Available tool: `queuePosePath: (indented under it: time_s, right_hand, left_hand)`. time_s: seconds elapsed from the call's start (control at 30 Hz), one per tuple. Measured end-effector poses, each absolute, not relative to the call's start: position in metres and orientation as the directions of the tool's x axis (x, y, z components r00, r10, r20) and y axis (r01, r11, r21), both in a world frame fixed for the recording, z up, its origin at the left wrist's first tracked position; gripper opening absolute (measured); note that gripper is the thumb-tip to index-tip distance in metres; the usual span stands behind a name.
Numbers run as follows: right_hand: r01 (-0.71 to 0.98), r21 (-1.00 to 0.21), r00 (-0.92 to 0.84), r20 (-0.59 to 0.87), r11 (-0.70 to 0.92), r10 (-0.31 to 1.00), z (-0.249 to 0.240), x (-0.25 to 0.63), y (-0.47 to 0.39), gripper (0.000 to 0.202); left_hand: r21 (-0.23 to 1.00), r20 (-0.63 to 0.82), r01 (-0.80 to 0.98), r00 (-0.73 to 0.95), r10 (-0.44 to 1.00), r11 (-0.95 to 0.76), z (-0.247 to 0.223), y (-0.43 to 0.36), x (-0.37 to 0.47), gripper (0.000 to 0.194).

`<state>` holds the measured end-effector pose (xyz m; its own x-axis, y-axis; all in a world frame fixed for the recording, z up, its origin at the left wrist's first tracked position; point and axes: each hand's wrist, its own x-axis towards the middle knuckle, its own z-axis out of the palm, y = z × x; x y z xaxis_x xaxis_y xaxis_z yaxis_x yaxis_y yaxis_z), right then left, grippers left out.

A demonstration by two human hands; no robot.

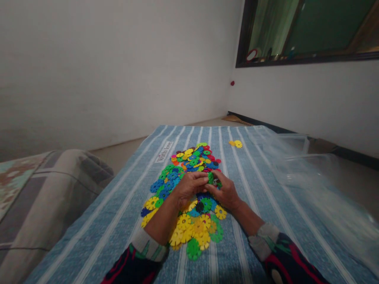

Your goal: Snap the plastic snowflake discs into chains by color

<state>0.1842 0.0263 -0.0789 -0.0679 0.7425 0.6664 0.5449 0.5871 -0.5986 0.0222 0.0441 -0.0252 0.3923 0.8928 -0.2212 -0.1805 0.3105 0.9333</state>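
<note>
A green notched plastic disc [211,178] stands on edge between my two hands, above a pile of similar discs. My right hand [226,192] pinches it between thumb and fingers from the right. My left hand [189,187] is closed, its fingertips gripping the disc's left side. Whether a second piece is joined to it is hidden by the fingers. Below and around my wrists lie yellow discs [184,222], blue discs [169,185] and a green disc [194,249] at the near end of the pile.
A blue striped cloth [118,221] covers the table. Two yellow discs [237,144] lie apart at the far right. Clear plastic containers [308,165] stand along the right edge, with clear plastic sheeting [340,213] nearer. A fabric-covered seat [68,181] is at the left.
</note>
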Motion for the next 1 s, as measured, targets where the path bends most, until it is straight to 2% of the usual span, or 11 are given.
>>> queuePosePath:
  time_s: [0.33, 0.53, 0.73, 0.9, 1.0]
  right_hand:
    - [0.483, -0.635, -0.054, 0.666, 0.603, 0.744, -0.076, 0.179, 0.025, 0.034]
    - [0.5, -0.636, -0.031, 0.666, 0.588, 0.746, -0.07, 0.174, 0.023, 0.027]
    - [0.532, -0.671, -0.001, 0.61, 0.517, 0.793, -0.073, 0.177, 0.026, 0.025]
    - [0.55, -0.688, 0.023, 0.58, 0.474, 0.815, -0.078, 0.179, 0.028, 0.03]
    - [0.551, -0.697, 0.058, 0.581, 0.46, 0.812, -0.08, 0.181, 0.029, 0.032]
  left_hand:
    - [0.911, -0.214, -0.245, 0.41, 0.887, 0.333, -0.032, 0.044, 0.02, 0.038]
    - [0.913, -0.232, -0.213, 0.43, 0.873, 0.347, -0.03, 0.044, 0.017, 0.035]
    - [0.973, -0.209, -0.02, 0.344, 0.915, 0.229, -0.025, 0.046, 0.018, 0.036]
    - [0.974, 0.014, 0.223, 0.128, 0.992, -0.042, -0.025, 0.054, 0.013, 0.018]
    - [0.929, 0.131, 0.346, 0.035, 0.991, -0.135, -0.025, 0.059, 0.005, 0.016]
